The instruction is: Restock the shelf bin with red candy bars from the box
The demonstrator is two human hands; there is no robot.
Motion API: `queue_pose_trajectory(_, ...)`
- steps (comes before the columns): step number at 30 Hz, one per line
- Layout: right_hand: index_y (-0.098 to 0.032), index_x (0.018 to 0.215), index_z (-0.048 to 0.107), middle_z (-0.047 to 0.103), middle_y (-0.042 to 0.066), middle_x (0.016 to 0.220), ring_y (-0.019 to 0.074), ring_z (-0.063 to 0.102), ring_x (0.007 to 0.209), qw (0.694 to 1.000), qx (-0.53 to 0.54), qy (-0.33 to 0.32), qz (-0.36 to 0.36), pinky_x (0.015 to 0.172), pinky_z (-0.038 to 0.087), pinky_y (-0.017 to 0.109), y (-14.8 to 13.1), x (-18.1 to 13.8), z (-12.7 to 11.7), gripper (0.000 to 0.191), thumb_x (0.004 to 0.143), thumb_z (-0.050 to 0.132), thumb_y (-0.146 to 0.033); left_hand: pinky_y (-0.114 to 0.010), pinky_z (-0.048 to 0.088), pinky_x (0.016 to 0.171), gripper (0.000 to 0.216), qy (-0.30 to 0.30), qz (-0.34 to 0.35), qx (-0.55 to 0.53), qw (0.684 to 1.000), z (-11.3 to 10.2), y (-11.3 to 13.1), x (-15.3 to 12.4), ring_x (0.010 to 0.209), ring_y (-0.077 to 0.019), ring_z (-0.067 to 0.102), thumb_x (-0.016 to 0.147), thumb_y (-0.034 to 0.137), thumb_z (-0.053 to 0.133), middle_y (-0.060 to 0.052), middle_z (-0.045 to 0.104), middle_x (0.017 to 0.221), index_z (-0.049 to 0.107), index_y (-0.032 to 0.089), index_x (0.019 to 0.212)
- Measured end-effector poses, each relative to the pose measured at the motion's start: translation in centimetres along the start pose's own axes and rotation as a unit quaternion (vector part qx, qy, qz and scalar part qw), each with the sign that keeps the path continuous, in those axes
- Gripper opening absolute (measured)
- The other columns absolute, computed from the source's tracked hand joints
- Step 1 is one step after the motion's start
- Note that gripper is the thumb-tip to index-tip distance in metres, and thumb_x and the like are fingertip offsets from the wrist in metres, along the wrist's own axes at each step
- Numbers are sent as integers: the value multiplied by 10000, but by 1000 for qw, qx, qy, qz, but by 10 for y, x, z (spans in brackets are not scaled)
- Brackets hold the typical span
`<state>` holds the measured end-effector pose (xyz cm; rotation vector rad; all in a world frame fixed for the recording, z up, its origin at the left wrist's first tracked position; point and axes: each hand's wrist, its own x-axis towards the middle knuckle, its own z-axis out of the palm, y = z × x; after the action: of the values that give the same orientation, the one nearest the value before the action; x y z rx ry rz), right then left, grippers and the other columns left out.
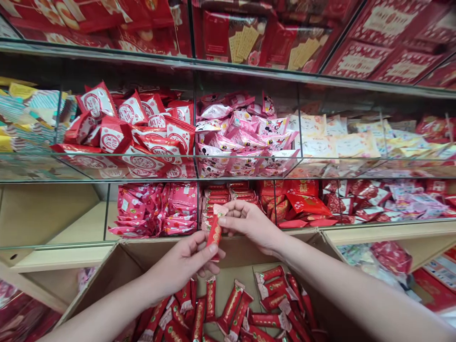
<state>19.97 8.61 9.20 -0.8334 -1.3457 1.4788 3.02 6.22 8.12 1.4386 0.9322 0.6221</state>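
The stick packet (215,232) is red, with gold marks down it, a bit of green near the top and a pale pink end. The loose sticks (233,304) are red and gold too, with pale pink ends. The box (245,256) is plain brown. The round-picture packets (116,137) are white with red edges and red rings. The mouse packets (245,137) are pink and white. The striped packets (28,111) are blue, white and yellow. The big packs (384,23) are dark red with white specks.
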Motion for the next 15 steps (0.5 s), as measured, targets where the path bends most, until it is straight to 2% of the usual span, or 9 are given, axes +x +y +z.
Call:
queue_pose_trajectory(2, -163, 833, 476, 543, -41, 657, 65, 492, 554, 1000, -12, 16, -13, 544, 388, 202, 3, -3, 8, 349, 595, 703, -281, -217, 405, 542, 323, 8, 2, 34, 999, 2, -2, 1, 636, -130, 591, 756, 428, 531, -18, 603, 786, 516, 156, 931)
queue_pose_trajectory(5, -160, 800, 468, 507, -46, 665, 68, 475, 578, 995, -86, 10, -42, 568, 390, 208, 7, -8, 17, 341, 579, 706, -261, -249, 433, 598, 286, 9, 40, 69, 997, 6, -6, 0, 646, -137, 584, 774, 420, 495, -18, 591, 808, 524, 154, 873)
queue_pose_trajectory(7, -152, 821, 487, 526, -22, 704, 83, 489, 614, 986, -156, -11, -63, 590, 405, 220, 5, -9, 15, 283, 633, 660, -275, -261, 439, 620, 274, 2, 57, 121, 991, 7, -6, -1, 643, -137, 573, 796, 405, 455, -21, 597, 811, 527, 154, 879)
queue_pose_trajectory(9, -146, 864, 510, 562, 11, 763, 106, 517, 669, 958, -271, -15, -93, 625, 423, 238, -2, -4, 4, 210, 721, 571, -287, -252, 428, 598, 263, 5, 66, 199, 978, 6, -5, -3, 619, -137, 556, 800, 376, 445, -6, 601, 744, 542, 161, 915)
queue_pose_trajectory(10, -148, 894, 520, 580, 27, 793, 121, 530, 707, 925, -364, 2, -110, 655, 427, 251, -7, 2, -4, 189, 759, 524, -280, -245, 418, 587, 253, 9, 69, 238, 969, 5, -5, -3, 612, -138, 550, 794, 358, 453, 3, 603, 712, 554, 167, 926)
queue_pose_trajectory(11, -152, 927, 531, 596, 45, 830, 143, 541, 755, 875, -467, 26, -120, 694, 426, 274, -11, 9, -12, 188, 785, 485, -267, -238, 411, 583, 244, 11, 74, 269, 960, 4, -4, -4, 618, -139, 550, 787, 338, 462, 6, 609, 700, 567, 174, 934)
queue_pose_trajectory(13, -165, 1005, 540, 608, 86, 937, 202, 540, 876, 753, -642, 85, -116, 787, 399, 339, -18, 29, -28, 233, 807, 435, -230, -229, 409, 601, 235, 3, 86, 309, 947, 1, -4, -3, 655, -143, 561, 779, 305, 468, -1, 635, 730, 586, 181, 940)
queue_pose_trajectory(14, -170, 1037, 538, 596, 105, 1001, 231, 522, 940, 715, -682, 108, -108, 834, 372, 373, -20, 41, -35, 260, 806, 427, -212, -229, 412, 618, 236, -4, 92, 322, 942, -1, -4, -3, 675, -146, 570, 782, 297, 461, -10, 648, 756, 592, 180, 939)
queue_pose_trajectory(15, -177, 1061, 536, 573, 115, 1069, 253, 493, 1004, 693, -703, 121, -100, 878, 338, 396, -21, 54, -41, 283, 804, 421, -198, -230, 415, 634, 241, -11, 100, 334, 937, -3, -5, -2, 690, -149, 579, 785, 291, 453, -18, 659, 778, 594, 179, 945)
